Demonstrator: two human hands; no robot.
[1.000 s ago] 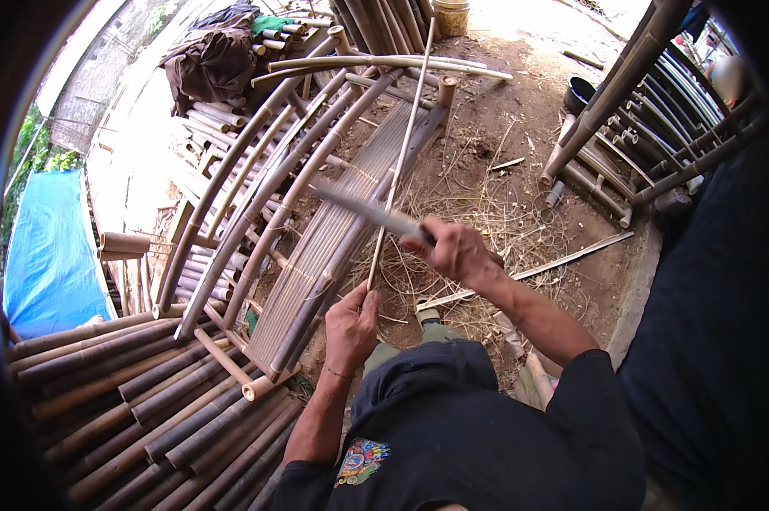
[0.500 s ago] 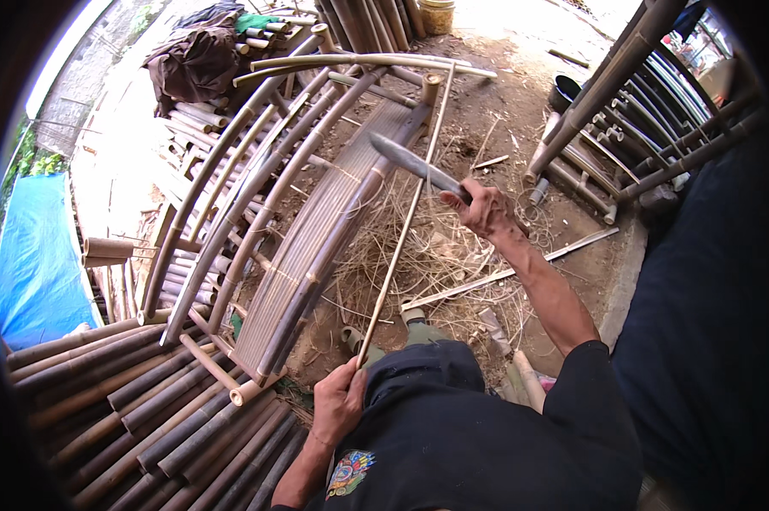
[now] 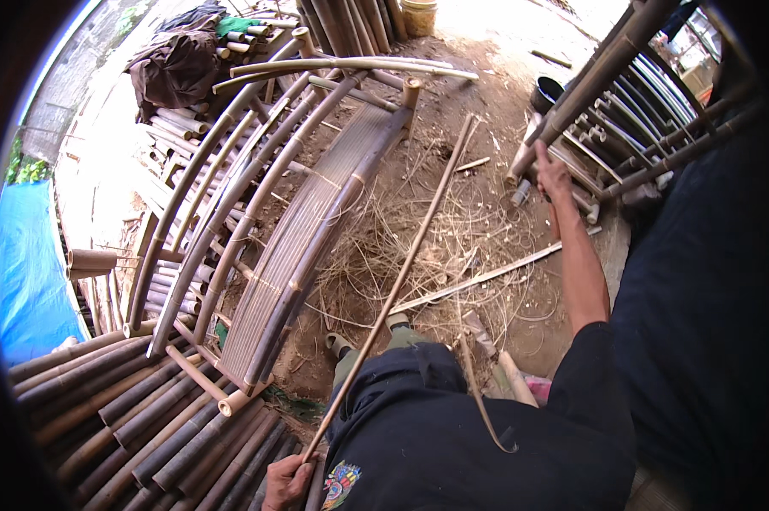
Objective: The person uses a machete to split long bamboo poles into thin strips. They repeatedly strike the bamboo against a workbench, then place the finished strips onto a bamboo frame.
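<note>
My left hand (image 3: 289,483), low at the left beside my shirt, is closed around the lower end of a long thin bamboo strip (image 3: 399,277). The strip slants up and away to the right across the ground. Held out to the right near the upright bamboo frame, my right hand (image 3: 555,177) is closed on the knife, whose brown handle (image 3: 555,223) shows below the fist. Its blade cannot be made out now. In front of my dark shirt hangs a curled bamboo shaving (image 3: 478,392), touching neither hand.
A bamboo bench (image 3: 303,217) with a slatted seat stands at the left. Dark bamboo poles (image 3: 180,434) lie at lower left, near a blue tarp (image 3: 31,255). Thin shavings (image 3: 376,238) litter the dirt. At right, a bamboo frame (image 3: 601,72) rises beside a black bucket (image 3: 546,92).
My left hand has drawn the strip down and back toward me. My right hand has swung away to the right with the knife, and a curled shaving now appears before my shirt.
</note>
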